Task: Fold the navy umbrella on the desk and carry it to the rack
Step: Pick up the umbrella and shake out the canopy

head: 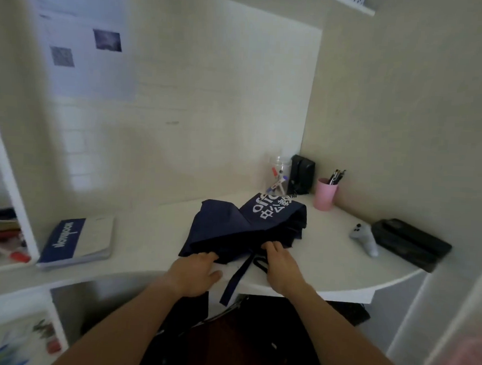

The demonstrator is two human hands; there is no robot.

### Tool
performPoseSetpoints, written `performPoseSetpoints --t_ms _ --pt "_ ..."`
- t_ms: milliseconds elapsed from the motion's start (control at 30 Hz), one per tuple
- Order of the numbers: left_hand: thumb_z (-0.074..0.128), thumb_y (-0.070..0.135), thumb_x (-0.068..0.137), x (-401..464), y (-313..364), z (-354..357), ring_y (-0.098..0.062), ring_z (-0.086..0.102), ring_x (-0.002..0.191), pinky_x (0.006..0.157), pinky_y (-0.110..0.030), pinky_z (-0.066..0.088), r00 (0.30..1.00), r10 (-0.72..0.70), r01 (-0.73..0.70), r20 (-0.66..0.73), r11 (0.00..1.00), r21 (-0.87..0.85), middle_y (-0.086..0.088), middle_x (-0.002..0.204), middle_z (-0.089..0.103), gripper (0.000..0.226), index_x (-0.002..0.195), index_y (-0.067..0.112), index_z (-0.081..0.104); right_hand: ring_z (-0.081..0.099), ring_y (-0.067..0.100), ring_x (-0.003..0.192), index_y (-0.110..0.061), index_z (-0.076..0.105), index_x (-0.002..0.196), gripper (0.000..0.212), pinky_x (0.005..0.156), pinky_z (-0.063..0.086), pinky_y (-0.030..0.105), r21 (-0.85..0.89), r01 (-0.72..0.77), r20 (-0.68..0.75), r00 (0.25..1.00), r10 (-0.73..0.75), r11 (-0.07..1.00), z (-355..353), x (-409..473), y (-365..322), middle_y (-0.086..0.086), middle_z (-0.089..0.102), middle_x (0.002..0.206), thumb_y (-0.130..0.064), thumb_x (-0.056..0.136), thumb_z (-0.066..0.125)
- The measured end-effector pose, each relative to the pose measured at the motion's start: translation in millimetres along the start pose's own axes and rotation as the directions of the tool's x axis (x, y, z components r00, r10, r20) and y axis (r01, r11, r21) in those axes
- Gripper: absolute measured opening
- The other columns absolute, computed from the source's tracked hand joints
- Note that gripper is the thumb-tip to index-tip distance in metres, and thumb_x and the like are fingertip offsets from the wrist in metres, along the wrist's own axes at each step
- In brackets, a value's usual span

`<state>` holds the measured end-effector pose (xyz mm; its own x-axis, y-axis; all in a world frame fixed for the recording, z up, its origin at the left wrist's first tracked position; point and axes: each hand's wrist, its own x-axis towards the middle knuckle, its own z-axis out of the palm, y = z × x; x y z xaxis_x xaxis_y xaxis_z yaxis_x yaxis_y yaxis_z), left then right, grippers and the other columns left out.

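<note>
The navy umbrella [231, 229] lies collapsed and loosely bunched on the white desk [153, 233], its canopy with white lettering pointing to the back right. A navy strap [236, 279] hangs from it over the desk's front edge. My left hand [194, 274] rests on the desk with its fingertips tucked under the fabric's near left corner. My right hand [281, 265] presses on the near edge of the umbrella beside the strap, fingers bent onto the cloth. The rack is not in view.
A blue notebook [77, 242] lies at the desk's left. At the back right stand a clear jar [279, 173], a black box [301, 174] and a pink pen cup [325, 193]. A grey controller [364, 239] and black case [409, 244] lie right. White shelves [19, 187] stand left.
</note>
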<state>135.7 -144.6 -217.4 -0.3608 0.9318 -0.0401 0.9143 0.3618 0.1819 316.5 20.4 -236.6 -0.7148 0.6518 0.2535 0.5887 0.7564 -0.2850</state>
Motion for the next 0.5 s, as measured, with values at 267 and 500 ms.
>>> performPoseSetpoints --t_ms 267,500 --pt "0.05 0.038 0.1 41.9 0.5 -5.1 -0.025 0.056 0.12 0.097 -0.04 0.051 0.696 0.172 -0.185 -0.697 0.981 0.058 -0.003 0.132 0.06 0.032 0.124 0.021 0.062 0.063 0.03 0.104 -0.011 0.055 0.134 0.058 0.088 0.05 0.032 0.084 0.028 -0.171 0.985 -0.014 0.996 27.8 -1.7 15.0 0.01 0.057 0.131 0.006 0.079 0.055" --pt "0.007 0.082 0.089 103.4 -33.8 48.5 -0.018 0.02 0.155 0.126 -0.039 0.018 0.93 0.127 -0.165 -0.344 0.983 -0.081 0.006 0.168 0.022 0.077 0.157 0.048 0.017 0.061 0.017 0.112 -0.023 0.043 0.138 0.054 0.091 0.045 0.022 0.307 -0.003 -0.122 0.992 0.043 0.952 31.0 39.4 35.3 -0.002 0.06 0.131 -0.001 0.09 0.055"
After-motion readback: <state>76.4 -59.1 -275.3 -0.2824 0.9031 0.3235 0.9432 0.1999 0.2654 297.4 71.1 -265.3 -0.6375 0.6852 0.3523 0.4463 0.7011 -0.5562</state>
